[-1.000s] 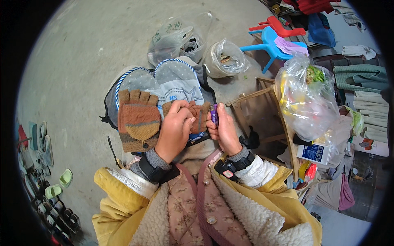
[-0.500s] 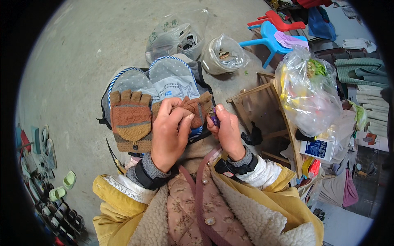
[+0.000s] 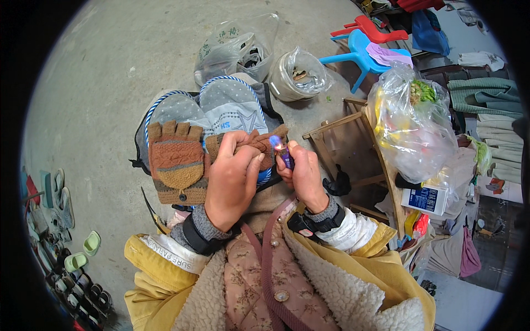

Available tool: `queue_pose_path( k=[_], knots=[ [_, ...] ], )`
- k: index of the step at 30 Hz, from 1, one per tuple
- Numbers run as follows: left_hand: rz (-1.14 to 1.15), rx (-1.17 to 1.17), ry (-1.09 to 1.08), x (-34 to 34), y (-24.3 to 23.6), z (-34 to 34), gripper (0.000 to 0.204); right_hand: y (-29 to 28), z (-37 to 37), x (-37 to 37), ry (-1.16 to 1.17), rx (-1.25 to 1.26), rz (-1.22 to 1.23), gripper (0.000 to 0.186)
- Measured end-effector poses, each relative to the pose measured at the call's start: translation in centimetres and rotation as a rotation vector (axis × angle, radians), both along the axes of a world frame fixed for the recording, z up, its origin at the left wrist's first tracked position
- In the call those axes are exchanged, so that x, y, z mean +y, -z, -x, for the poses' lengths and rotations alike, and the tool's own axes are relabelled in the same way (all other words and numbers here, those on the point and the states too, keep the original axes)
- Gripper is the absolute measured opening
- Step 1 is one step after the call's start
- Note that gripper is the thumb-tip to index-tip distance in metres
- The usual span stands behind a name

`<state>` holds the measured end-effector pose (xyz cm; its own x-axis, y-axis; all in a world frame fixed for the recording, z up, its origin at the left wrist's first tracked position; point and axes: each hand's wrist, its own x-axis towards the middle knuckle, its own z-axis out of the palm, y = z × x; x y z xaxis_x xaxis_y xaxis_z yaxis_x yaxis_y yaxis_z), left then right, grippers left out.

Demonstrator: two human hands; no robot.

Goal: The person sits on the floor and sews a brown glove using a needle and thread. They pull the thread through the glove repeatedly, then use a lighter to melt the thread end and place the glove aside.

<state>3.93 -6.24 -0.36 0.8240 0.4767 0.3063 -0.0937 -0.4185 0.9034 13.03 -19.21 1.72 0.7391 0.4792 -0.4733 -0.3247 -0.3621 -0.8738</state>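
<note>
My left hand (image 3: 232, 182) is closed, pinching a brown and rust-coloured knitted fingerless glove (image 3: 255, 142). In my right hand (image 3: 307, 179) is a purple lighter (image 3: 285, 156), gripped upright with the thumb at its top. A small bluish flame (image 3: 276, 144) burns there, right beside the edge of the glove. A matching glove (image 3: 178, 165) with a folded-back mustard flap and a dark button lies flat to the left. Both gloves are over a pair of grey padded slippers (image 3: 221, 105) with blue-and-white striped trim. Whatever the left fingertips cover is hidden.
Beyond the slippers stand a clear plastic bag (image 3: 237, 47) and a bag-lined bucket (image 3: 300, 74). To the right are a blue plastic stool (image 3: 361, 58), a wooden frame (image 3: 381, 160) and a bulging bag of produce (image 3: 414, 124). Many shoes (image 3: 83, 292) line the lower left floor.
A flame has appeared at the top of the lighter. My right hand has shifted very slightly left; my left hand keeps its pinch on the glove.
</note>
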Motion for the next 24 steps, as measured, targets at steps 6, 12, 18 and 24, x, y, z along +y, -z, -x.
queue_pose_path(
  k=[6,12,18,24],
  knots=[
    [-0.006,0.006,0.001,0.02,0.02,0.1,0.005,-0.11,0.01,0.04,-0.004,0.006,-0.022,0.046],
    [-0.016,0.003,0.01,-0.04,0.09,0.05,0.005,0.04,-0.09,0.0,-0.015,0.014,-0.009,0.046],
    [-0.01,0.019,0.02,-0.11,0.38,0.12,0.003,0.3,-0.01,-0.12,-0.009,0.002,-0.015,0.045],
    [0.033,-0.002,0.022,0.04,0.87,0.11,0.003,0.28,-0.05,-0.23,0.018,-0.007,0.004,0.053]
  ],
)
